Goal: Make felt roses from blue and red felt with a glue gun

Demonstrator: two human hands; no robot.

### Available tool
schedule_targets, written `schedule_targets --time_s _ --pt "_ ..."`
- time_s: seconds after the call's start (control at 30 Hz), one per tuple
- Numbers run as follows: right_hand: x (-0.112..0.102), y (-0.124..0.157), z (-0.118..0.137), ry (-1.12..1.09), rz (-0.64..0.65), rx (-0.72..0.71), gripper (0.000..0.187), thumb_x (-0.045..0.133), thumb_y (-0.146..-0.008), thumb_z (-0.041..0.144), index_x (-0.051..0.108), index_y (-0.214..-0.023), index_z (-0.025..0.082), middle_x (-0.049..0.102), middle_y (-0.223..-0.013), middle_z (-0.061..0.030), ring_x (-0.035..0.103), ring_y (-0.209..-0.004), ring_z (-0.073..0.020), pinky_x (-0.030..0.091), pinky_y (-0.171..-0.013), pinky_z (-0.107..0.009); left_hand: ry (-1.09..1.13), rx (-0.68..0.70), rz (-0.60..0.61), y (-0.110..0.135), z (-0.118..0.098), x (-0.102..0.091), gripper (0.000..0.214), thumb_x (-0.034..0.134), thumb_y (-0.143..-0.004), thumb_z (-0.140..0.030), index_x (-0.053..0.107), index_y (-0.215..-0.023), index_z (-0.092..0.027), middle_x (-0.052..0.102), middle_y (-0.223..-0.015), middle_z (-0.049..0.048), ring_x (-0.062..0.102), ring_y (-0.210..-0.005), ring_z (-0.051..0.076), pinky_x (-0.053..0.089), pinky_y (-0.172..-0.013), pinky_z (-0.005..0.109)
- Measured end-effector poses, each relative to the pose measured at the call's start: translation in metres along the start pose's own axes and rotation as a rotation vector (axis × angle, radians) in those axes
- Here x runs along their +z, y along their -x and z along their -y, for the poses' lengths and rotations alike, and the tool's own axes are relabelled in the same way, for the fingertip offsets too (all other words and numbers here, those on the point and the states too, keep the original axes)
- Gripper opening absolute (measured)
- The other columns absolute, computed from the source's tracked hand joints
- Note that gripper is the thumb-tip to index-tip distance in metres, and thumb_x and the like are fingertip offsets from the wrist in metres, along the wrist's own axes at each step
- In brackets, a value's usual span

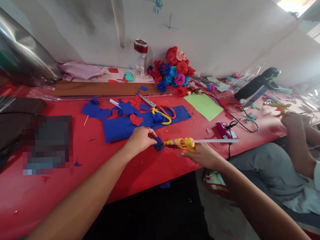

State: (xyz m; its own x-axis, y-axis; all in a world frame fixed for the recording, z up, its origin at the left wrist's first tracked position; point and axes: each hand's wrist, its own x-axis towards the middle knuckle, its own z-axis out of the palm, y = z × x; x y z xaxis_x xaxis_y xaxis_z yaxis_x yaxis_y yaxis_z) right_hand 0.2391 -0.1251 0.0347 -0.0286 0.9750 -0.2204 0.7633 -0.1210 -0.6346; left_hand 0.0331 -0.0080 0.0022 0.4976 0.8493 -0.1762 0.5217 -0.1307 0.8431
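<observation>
My left hand (143, 140) pinches a small dark blue paper piece (158, 144) above the red table. Closed around the grip of a yellow hot glue gun (179, 143) is my right hand (203, 154). The gun's nozzle points left at the blue piece, close to it; whether they touch I cannot tell. A long pale glue stick (215, 141) sticks out of its back end. Just beyond my hands lies a folded blue paper strip (115, 130), with a red paper heart (136, 119) and scissors (163, 114) with red and yellow handles on it.
Blue paper scraps (92, 110) lie left of the scissors. Paper roses (176, 68) and a red-lidded glass bottle (140, 57) stand by the wall. Right are a green sheet (204, 106), a purple power box (227, 131) with cables and a co-worker's hand (292, 124).
</observation>
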Motion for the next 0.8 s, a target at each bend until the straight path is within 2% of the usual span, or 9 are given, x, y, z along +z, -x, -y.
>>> schedule_targets --time_s 0.17,0.27,0.37,0.5,0.63,0.7,0.8 --pt "-0.002 0.001 -0.003 0.093 0.073 0.008 0.027 0.055 -0.081 0.046 0.064 -0.081 0.021 0.055 -0.060 0.0020 0.044 -0.050 -0.0116 0.033 -0.048 -0.024 -0.060 -0.034 0.030 0.001 -0.002 -0.001 0.009 0.069 -0.059 -0.013 0.067 -0.062 -0.021 0.066 -0.059 0.0000 0.060 -0.060 0.018 0.042 -0.063 0.028" --pt "-0.005 0.003 0.002 0.177 0.097 -0.010 0.023 0.058 -0.081 0.044 0.059 -0.079 0.021 0.060 -0.068 -0.0001 0.050 -0.056 -0.0131 0.034 -0.052 -0.025 -0.079 -0.031 0.041 0.000 -0.001 -0.001 0.008 0.068 -0.060 -0.014 0.068 -0.065 -0.020 0.067 -0.062 0.0004 0.061 -0.063 0.018 0.043 -0.065 0.028" --pt "-0.010 0.004 0.011 0.274 0.143 0.042 0.022 0.060 -0.081 0.041 0.054 -0.077 0.020 0.060 -0.070 -0.0011 0.054 -0.060 -0.0142 0.033 -0.053 -0.025 -0.086 -0.039 0.060 -0.001 0.000 0.000 0.009 0.067 -0.061 -0.014 0.069 -0.068 -0.020 0.068 -0.065 0.0009 0.061 -0.064 0.018 0.043 -0.064 0.028" --pt "-0.016 0.005 0.015 0.286 0.177 0.077 0.024 0.062 -0.080 0.042 0.055 -0.077 0.020 0.060 -0.069 -0.0005 0.054 -0.059 -0.0137 0.034 -0.053 -0.024 -0.088 -0.046 0.077 -0.001 0.001 -0.001 0.009 0.066 -0.063 -0.015 0.068 -0.070 -0.020 0.069 -0.069 0.0017 0.062 -0.066 0.018 0.043 -0.065 0.028" --pt "-0.023 0.007 0.013 0.280 0.203 0.010 0.023 0.059 -0.082 0.044 0.059 -0.076 0.022 0.064 -0.073 -0.0026 0.055 -0.062 -0.0160 0.038 -0.055 -0.027 -0.085 -0.033 0.065 0.001 -0.001 -0.003 0.008 0.067 -0.060 -0.016 0.068 -0.067 -0.020 0.070 -0.069 0.0021 0.063 -0.070 0.020 0.043 -0.069 0.029" --pt "-0.029 0.005 0.011 0.329 0.145 -0.009 0.022 0.057 -0.083 0.043 0.062 -0.077 0.023 0.065 -0.076 -0.0037 0.056 -0.063 -0.0180 0.040 -0.057 -0.029 -0.023 -0.043 0.067 0.001 0.000 -0.003 0.007 0.067 -0.058 -0.017 0.067 -0.065 -0.020 0.069 -0.067 0.0015 0.062 -0.070 0.019 0.043 -0.069 0.029" --pt "-0.041 -0.012 0.002 0.408 -0.100 -0.043 0.022 0.054 -0.084 0.042 0.064 -0.087 0.023 0.066 -0.082 -0.0047 0.059 -0.069 -0.0197 0.042 -0.062 -0.030 0.212 -0.085 0.044 0.000 0.001 -0.004 0.005 0.067 -0.056 -0.018 0.066 -0.061 -0.020 0.066 -0.062 -0.0003 0.059 -0.066 0.017 0.042 -0.066 0.028"
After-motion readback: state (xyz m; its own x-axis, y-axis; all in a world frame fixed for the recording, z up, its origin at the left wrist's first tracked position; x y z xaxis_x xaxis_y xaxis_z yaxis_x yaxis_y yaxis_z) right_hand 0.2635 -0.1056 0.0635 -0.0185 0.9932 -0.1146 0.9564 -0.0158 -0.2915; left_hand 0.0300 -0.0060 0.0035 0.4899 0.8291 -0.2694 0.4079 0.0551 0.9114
